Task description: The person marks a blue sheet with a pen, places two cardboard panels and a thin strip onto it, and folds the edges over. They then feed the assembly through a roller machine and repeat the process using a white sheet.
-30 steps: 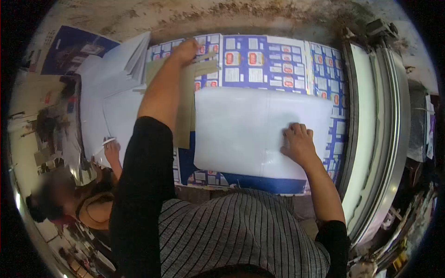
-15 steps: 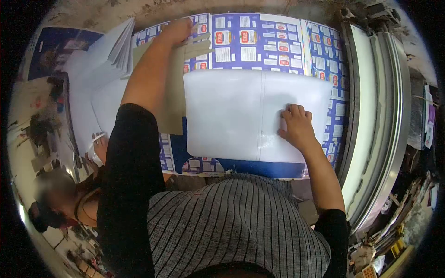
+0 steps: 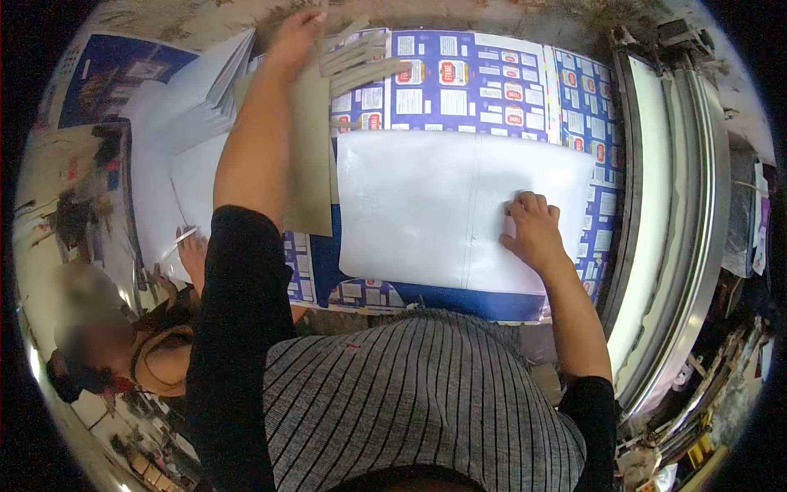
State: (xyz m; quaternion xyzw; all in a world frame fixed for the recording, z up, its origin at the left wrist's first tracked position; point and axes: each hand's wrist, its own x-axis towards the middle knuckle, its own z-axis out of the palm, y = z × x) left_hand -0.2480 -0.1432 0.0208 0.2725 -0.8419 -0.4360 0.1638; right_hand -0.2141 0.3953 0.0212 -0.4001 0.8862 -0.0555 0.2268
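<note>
My right hand (image 3: 537, 230) rests palm down on a smooth white sheet (image 3: 410, 213), fingers bent and thumb set apart, a dark shadow under the fingertips. A double line runs down this sheet, left of the hand. At the far edge of the table my left hand (image 3: 299, 37) is raised, its fingers curled and blurred by motion. Just right of it, several narrow grey cardboard strips (image 3: 361, 70) lie fanned over the blue printed sheets (image 3: 451, 102). Below my left forearm is a larger grey board (image 3: 310, 164), partly hidden by the arm.
On the left, another person's hand (image 3: 193, 254) holds a thin white stick over white paper (image 3: 197, 172). A stack of white sheets (image 3: 234, 70) stands behind it. Along the right side runs a long metal-edged machine part (image 3: 697, 205). Cluttered items lie at the lower right.
My left hand has moved away from me, off the grey strips and past the far table edge. The strips have shifted and spread. My right hand stays on the white sheet.
</note>
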